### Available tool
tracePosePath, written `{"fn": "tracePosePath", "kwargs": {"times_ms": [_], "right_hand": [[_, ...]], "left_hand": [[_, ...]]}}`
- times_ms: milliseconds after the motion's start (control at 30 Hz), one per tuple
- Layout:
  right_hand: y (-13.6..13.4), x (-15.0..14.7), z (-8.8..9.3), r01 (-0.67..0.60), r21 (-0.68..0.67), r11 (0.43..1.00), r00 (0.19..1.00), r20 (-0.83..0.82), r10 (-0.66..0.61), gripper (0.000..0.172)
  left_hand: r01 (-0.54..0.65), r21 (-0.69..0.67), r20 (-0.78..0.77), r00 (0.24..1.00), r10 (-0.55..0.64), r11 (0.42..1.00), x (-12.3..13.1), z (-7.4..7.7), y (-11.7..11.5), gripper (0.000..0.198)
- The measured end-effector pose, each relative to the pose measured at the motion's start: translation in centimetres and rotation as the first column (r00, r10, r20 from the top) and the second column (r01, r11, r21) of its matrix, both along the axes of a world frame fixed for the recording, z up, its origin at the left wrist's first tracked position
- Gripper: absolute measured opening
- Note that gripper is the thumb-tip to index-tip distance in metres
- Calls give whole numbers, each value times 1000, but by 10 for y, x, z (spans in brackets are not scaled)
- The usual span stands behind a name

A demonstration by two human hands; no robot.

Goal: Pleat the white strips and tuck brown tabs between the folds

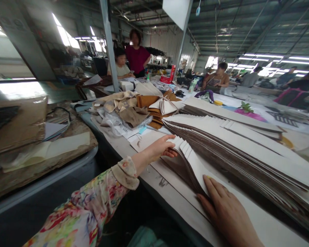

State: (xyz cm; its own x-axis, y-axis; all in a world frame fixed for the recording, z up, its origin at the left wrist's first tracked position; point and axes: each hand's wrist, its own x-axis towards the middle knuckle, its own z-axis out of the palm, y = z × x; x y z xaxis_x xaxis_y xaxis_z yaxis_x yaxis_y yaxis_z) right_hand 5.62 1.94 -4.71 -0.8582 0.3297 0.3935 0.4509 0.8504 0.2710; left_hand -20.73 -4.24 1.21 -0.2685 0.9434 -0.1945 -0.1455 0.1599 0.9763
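Note:
A stack of long fabric panels (195,164), white on top and brown beneath, lies along the worktable in front of me. My left hand (162,148) pinches its far end, where the layers are lifted, bent and slightly fanned. Nearer to me, my right hand (222,206) grips the stack's edge, fingers on the white top and thumb against the side. A gap shows under the raised layers between my hands. Just beyond lies a larger stack of similar panels (237,144), its brown edges showing in many layers.
Brown and beige fabric pieces (134,111) with clear plastic lie at the far left of the worktable (157,180). A cardboard-topped side table (74,154) stands left. A metal post (109,44) rises behind. Several people sit or stand farther back.

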Motion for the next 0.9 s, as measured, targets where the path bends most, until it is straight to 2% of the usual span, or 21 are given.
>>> {"fn": "tracePosePath", "kwargs": {"times_ms": [133, 267, 367, 467, 700, 900], "right_hand": [[-4, -1, -5, 25, 25, 999, 1000, 7, -25, 46], [-2, 5, -11, -25, 70, 997, 998, 58, 21, 51], [2, 9, -16, -67, 122, 990, 997, 56, 61, 55], [6, 12, -19, -84, 150, 985, 995, 60, 76, 55], [8, 21, -21, -68, 147, 987, 994, 98, 54, 58], [7, 22, -21, -97, 164, 982, 993, 83, 84, 58]], "left_hand": [[-4, -10, -68, 998, 3, 1000, -3, -7, 0, 49], [-37, -55, -263, 964, 21, 998, -19, -27, -6, 51], [-114, -27, -457, 885, 89, 993, -31, -45, -12, 50], [-153, 34, -598, 788, 143, 988, -36, -57, -15, 47], [-145, 36, -747, 653, 123, 989, -32, -59, -12, 52], [-141, 17, -796, 597, 98, 990, -30, -57, -13, 51]]}}
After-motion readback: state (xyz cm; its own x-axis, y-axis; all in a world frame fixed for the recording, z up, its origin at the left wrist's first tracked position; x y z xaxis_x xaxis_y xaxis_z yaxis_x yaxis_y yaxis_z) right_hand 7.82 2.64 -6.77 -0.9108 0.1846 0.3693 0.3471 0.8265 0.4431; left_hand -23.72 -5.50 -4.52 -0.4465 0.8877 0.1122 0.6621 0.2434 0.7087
